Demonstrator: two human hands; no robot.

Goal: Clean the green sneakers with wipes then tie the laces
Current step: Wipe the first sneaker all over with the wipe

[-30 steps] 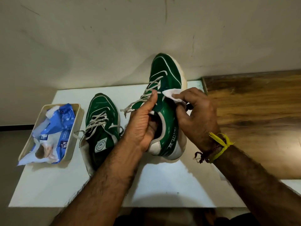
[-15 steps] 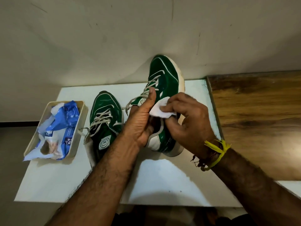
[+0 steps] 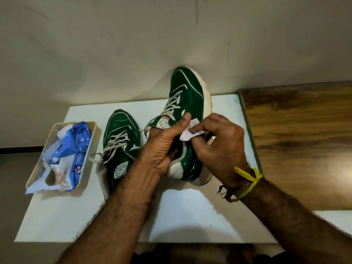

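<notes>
At the left edge of the white counter (image 3: pixel 57 216) sits a shallow cream tray (image 3: pixel 91 149) holding a crumpled blue and white pack of wipes (image 3: pixel 70 149), one end of which hangs over the tray's near rim. Just right of the tray, one green sneaker (image 3: pixel 122 141) rests flat on the counter, toe pointing away, its pale laces loose and one end trailing toward the tray.

Next comes the left hand (image 3: pixel 162 147), which grips the second green sneaker (image 3: pixel 188 96) at its opening: the fingers are tucked inside the collar and the thumb lies along the tongue beside the round white logo patch. This sneaker is lifted and tilted, toe raised toward the wall, heel low near the counter. Its laces are untied too.

The right hand (image 3: pixel 221 147) pinches a small white wipe (image 3: pixel 188 133) between thumb and fingers, pressing it against the sneaker's side near the collar, touching the left thumb. A yellow thread band (image 3: pixel 249 180) circles the right wrist. Further right a brown wooden surface (image 3: pixel 304 140) adjoins the counter.
</notes>
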